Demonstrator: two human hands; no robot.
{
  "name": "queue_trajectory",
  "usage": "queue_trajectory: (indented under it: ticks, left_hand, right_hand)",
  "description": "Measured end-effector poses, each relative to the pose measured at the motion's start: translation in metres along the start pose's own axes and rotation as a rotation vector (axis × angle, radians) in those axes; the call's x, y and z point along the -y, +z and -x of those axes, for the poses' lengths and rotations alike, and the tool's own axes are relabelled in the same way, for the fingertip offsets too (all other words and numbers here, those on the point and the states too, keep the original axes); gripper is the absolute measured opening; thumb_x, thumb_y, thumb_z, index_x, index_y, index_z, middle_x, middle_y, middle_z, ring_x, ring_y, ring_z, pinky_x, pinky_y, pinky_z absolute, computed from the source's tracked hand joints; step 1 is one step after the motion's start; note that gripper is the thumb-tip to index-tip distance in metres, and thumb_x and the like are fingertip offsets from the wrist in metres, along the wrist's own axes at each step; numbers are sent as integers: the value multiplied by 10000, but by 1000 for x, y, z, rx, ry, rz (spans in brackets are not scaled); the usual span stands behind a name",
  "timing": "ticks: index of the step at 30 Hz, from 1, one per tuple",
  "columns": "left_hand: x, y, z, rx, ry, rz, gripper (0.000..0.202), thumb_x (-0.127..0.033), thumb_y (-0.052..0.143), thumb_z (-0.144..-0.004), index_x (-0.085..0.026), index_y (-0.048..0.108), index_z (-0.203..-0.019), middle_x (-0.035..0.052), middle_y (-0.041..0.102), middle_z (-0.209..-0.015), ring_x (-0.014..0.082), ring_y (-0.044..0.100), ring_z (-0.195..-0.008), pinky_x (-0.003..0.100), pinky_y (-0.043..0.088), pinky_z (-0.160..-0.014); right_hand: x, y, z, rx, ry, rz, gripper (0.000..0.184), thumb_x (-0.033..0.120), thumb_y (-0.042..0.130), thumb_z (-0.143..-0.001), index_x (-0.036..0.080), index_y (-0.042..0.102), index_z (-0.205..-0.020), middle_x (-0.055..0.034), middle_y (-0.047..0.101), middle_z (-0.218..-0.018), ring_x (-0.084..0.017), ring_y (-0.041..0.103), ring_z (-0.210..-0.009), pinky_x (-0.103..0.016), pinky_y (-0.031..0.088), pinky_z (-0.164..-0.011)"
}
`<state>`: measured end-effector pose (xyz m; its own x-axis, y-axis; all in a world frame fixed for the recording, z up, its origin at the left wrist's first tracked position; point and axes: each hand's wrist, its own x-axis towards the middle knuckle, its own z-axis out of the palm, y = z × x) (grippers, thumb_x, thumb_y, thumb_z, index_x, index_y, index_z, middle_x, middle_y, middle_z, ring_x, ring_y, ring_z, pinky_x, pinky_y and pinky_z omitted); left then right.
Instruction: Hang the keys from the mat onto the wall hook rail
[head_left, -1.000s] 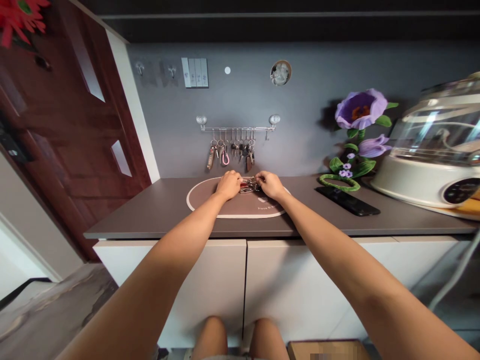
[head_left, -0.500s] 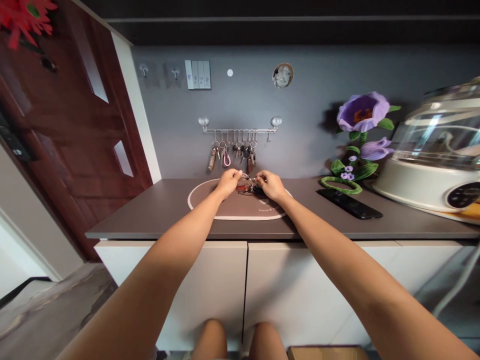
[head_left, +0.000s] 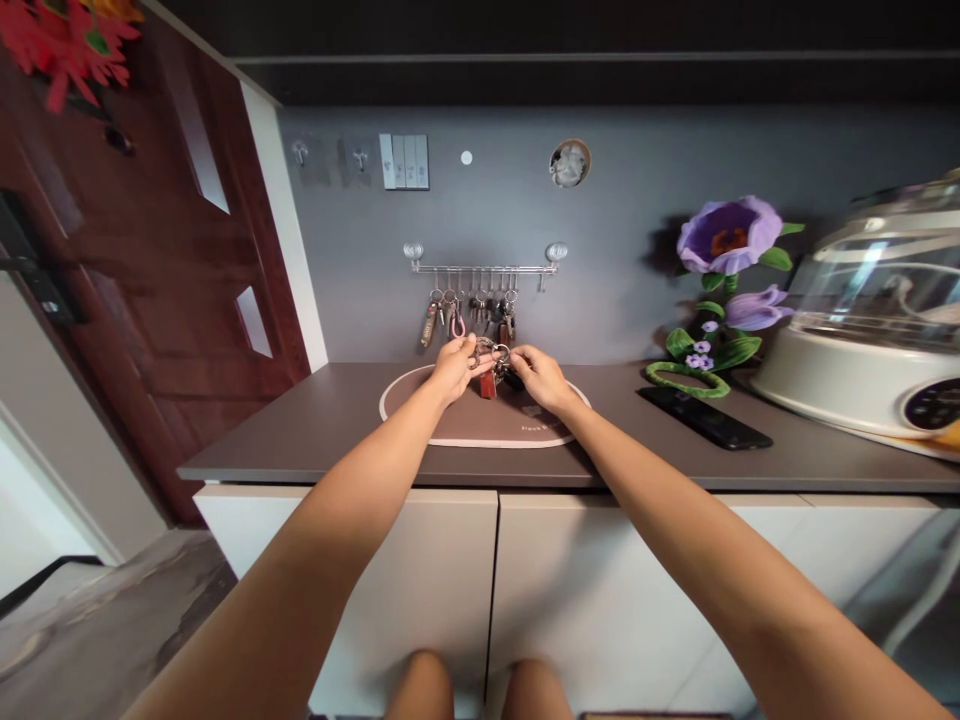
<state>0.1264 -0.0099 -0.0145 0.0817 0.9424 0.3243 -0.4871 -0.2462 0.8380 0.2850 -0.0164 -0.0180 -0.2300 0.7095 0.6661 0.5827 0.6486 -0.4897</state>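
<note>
Above the mat, my left hand (head_left: 453,368) is closed on a bunch of keys, its fingers pointing right under the metal rings. The thumb and fingers of my right hand (head_left: 544,375) pinch the right side of a round key ring (head_left: 502,348). A red key fob (head_left: 488,385) hangs below the rings, with darker pieces beside it partly hidden by the fingers. Under both hands lies a brown oval mat (head_left: 480,428) with a pale rim. Behind them, several key sets (head_left: 480,306) hang from hooks on a clear wall rail (head_left: 480,269).
At the right, a black phone (head_left: 705,418) lies before a purple fabric flower (head_left: 729,238) with a green looped base. A white appliance with a clear dome (head_left: 862,290) stands beyond it. A dark shelf (head_left: 525,80) overhangs the counter (head_left: 300,430). The reddish door (head_left: 150,280) is left.
The red fob now hangs down below the hands, where it lay more sideways before. My left fingers have stretched further under the rings. The view has tilted slightly upward.
</note>
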Motion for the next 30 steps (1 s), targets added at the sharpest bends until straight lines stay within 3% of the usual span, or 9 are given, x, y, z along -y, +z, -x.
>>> queue_trajectory:
  ticks: [10, 18, 24, 30]
  left_hand:
    - [-3, 3, 1, 14, -3, 27, 142, -270, 413, -869, -138, 462, -850, 98, 635, -944, 189, 635, -873, 443, 417, -895]
    - [-4, 4, 2, 28, 30, 77, 137, -235, 391, -877, -133, 454, -811, 83, 645, -880, 166, 638, -846, 409, 441, -878]
    - [1, 1, -2, -49, 88, -190, 157, -264, 385, -877, -146, 486, -854, 54, 628, -936, 102, 603, -879, 319, 469, -842]
    - [9, -6, -9, -82, 244, -578, 169, -288, 430, -832, -148, 525, -837, 42, 625, -860, 121, 580, -839, 276, 468, -777]
  right_hand:
    - [-9, 8, -5, -32, 50, -338, 280, 439, 503, -737, 172, 559, -799, -11, 600, -782, -119, 515, -704, -246, 411, -698]
    - [-2, 4, -7, -33, 62, -472, 286, 440, 516, -726, 166, 556, -797, -5, 573, -753, -111, 497, -680, -244, 409, -683]
    - [3, -1, -9, -79, 54, -445, 264, 430, 470, -763, 176, 522, -810, -5, 551, -779, -112, 486, -719, -242, 405, -722]
    - [14, -7, -13, -171, 72, -412, 212, 389, 423, -786, 184, 476, -781, -1, 515, -743, -114, 466, -703, -232, 404, -699]
